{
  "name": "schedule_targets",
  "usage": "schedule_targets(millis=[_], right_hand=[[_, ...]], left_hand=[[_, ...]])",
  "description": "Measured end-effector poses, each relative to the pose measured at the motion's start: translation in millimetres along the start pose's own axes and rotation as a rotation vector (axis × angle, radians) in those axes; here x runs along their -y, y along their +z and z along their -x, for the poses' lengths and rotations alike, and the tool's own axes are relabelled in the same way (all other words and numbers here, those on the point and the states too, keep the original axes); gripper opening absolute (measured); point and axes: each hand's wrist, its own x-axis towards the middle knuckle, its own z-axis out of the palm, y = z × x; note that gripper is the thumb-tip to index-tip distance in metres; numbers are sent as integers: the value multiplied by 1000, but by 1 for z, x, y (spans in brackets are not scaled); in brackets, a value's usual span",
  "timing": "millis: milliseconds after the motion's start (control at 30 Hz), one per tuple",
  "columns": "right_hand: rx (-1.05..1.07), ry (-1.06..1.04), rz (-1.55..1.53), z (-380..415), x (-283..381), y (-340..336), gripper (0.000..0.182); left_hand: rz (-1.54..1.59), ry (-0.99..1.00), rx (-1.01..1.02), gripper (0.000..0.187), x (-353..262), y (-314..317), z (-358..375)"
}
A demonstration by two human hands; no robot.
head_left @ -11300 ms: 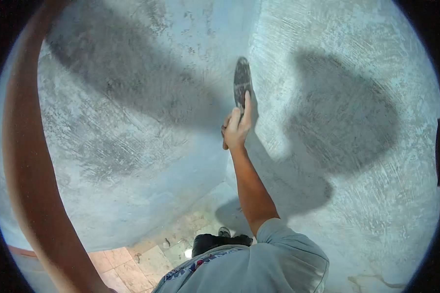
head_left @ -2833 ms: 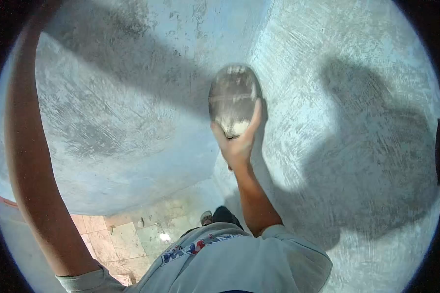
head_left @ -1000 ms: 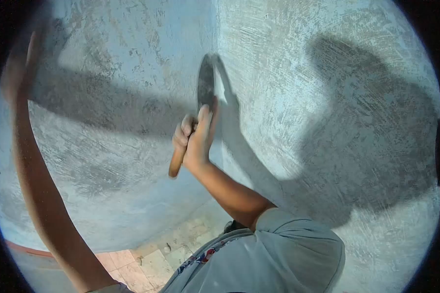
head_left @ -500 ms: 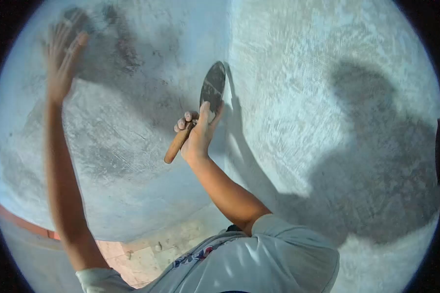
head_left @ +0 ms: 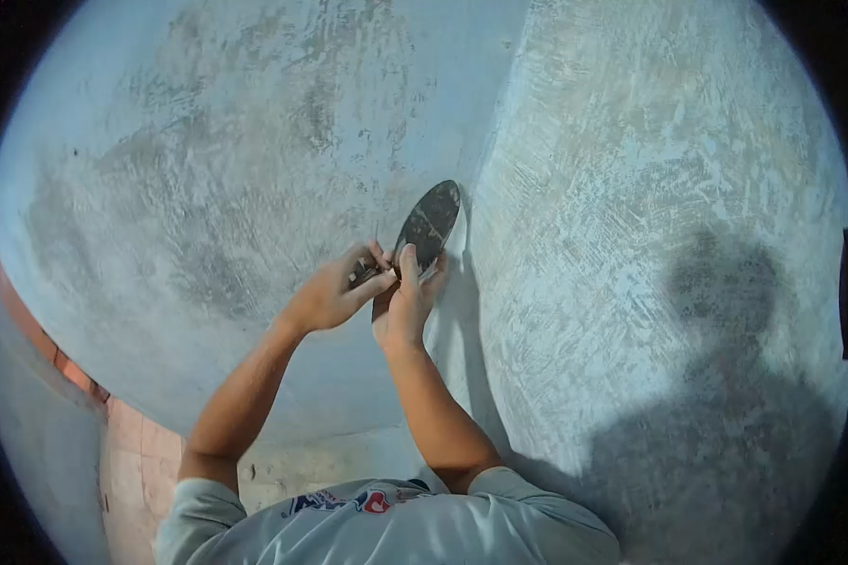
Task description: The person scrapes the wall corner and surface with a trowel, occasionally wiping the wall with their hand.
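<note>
A trowel [head_left: 431, 221] with a long, rounded, dark blade points up and to the right, near the inside corner between two walls. My right hand [head_left: 407, 306] is closed around its lower part, with the thumb laid flat on the blade. The handle is mostly hidden behind the hands. Close against it, my left hand [head_left: 334, 290] has its fingers curled and pinched at the base of the blade. Something small and dark shows between those fingers, but I cannot make out what it is.
A rough, grey-patched plaster wall [head_left: 207, 207] stands on the left, and a second streaked wall [head_left: 603, 217] on the right, carrying my shadow. Pinkish floor tiles [head_left: 141, 452] show at lower left, beside a reddish edge strip [head_left: 75, 375].
My left hand has come down from the upper left wall to meet my right hand at the trowel. The trowel has shifted slightly lower and tilted more to the right.
</note>
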Motion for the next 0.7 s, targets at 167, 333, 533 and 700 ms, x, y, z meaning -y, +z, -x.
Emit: schedule_targets(millis=[167, 333, 533, 700], right_hand=[[97, -347, 453, -29, -4, -42, 59], [-139, -363, 497, -25, -8, -77, 51], [-89, -116, 702, 7, -47, -134, 39], [-29, -90, 715, 41, -81, -193, 38]], left_hand=[[-293, -84, -13, 64, -31, 36, -29], [-404, 205, -348, 41, -36, 6, -32], [-551, 155, -511, 66, -54, -71, -15], [-725, 248, -538, 81, -57, -90, -23]])
